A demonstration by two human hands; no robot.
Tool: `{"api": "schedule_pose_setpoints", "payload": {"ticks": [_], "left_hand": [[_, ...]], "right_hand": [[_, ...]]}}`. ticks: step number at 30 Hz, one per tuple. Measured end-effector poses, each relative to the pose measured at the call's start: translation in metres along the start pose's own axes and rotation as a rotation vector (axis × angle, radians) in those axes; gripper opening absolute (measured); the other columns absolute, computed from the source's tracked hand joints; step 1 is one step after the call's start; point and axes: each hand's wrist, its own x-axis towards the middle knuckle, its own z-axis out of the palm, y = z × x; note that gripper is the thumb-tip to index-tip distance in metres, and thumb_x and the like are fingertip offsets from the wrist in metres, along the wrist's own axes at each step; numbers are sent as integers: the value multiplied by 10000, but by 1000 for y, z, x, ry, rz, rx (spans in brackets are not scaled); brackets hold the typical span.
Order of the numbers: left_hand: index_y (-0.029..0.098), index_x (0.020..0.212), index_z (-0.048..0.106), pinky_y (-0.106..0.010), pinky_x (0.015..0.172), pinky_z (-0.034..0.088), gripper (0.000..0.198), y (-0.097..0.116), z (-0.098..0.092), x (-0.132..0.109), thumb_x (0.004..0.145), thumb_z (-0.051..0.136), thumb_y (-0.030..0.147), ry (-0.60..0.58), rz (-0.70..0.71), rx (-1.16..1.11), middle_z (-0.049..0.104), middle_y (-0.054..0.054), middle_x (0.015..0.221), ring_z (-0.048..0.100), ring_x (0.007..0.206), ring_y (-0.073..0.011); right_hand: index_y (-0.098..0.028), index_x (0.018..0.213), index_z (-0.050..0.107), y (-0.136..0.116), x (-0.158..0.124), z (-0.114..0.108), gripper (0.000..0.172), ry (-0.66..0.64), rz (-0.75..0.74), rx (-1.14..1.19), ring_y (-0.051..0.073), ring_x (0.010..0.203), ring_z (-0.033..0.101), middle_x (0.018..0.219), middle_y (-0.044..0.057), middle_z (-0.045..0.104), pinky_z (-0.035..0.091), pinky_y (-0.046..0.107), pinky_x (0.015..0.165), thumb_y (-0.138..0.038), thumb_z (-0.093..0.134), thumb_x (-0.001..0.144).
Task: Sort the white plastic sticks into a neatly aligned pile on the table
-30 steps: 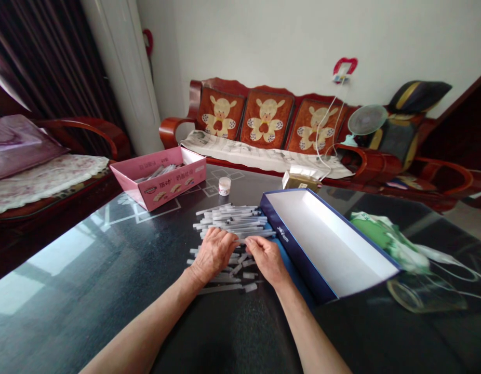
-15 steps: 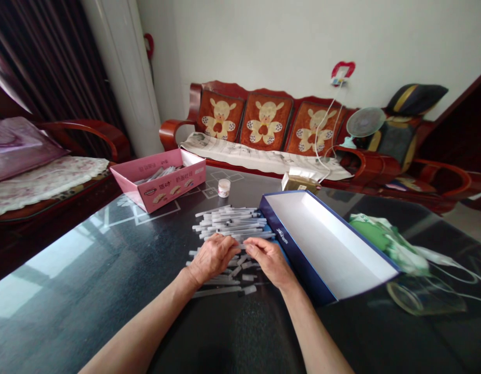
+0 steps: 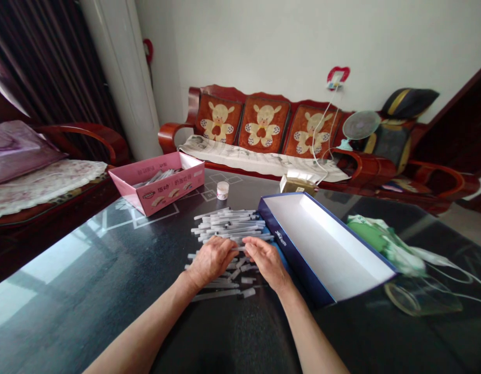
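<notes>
Over a heap of whitish translucent pens (image 3: 235, 225) on the dark table, my two hands meet fingertip to fingertip. My left hand (image 3: 214, 258) is closed in a pinch on a slim pale pen (image 3: 240, 249), most of it hidden by the fingers. From the other side, my right hand (image 3: 267, 259) pinches the same pen's end with thumb and forefinger. Below and between the hands lie loose whitish caps (image 3: 247, 293) and more pen barrels (image 3: 215, 295). Whether a cap sits on the held pen is too small to tell.
An open blue box (image 3: 303, 267) with a white inside stands close to my right hand. A pink box (image 3: 168, 191) holding pens is at the back left, beside a small white tub (image 3: 222, 190). Farther right lie a green-and-white bag (image 3: 375, 236) and a clear container (image 3: 423, 298).
Both hands stay at nearly the same spot, still pinching the pen. The right fingers have shifted slightly around its end. The view has moved a little.
</notes>
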Motion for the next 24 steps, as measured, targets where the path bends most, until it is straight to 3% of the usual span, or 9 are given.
{"api": "schedule_pose_setpoints", "payload": {"ticks": [5, 10, 14, 18, 24], "left_hand": [[174, 873, 571, -300, 691, 427, 148, 5, -1, 3, 924, 451, 244, 60, 60, 186, 589, -31, 738, 542, 713, -170], [169, 875, 572, -280, 652, 438, 133, 10, 0, 2, 921, 460, 224, 146, 13, 229, 590, -28, 726, 534, 688, -165], [160, 860, 571, -258, 626, 452, 156, 12, 2, 1, 931, 459, 242, 196, -24, 202, 595, -23, 695, 550, 650, -150], [163, 887, 574, -237, 626, 464, 169, 12, -1, 2, 943, 446, 259, 169, -29, 84, 619, -21, 707, 581, 648, -134], [164, 946, 560, -188, 580, 449, 148, 10, -6, 3, 949, 431, 237, 35, -39, -152, 626, 0, 714, 588, 616, -98]], "right_hand": [[-177, 789, 678, -5, 0, 5, 373, 0, 76, -20, 152, 594, 577, 610, 6, 629, 416, 237, 538, -517, 530, 832], [-167, 837, 680, -7, 1, 11, 378, 99, 188, 96, 205, 694, 648, 728, 51, 709, 424, 243, 524, -531, 626, 752], [-186, 904, 680, -3, 3, 19, 374, 152, 176, 268, 240, 830, 676, 843, 67, 730, 484, 263, 595, -524, 643, 748], [-211, 959, 677, -1, 2, 16, 331, 91, 86, 342, 230, 914, 664, 951, 52, 721, 520, 280, 689, -490, 627, 787], [-206, 943, 694, -5, 0, 2, 277, -30, -14, 284, 208, 914, 642, 977, 44, 705, 524, 304, 782, -439, 628, 809]]}}
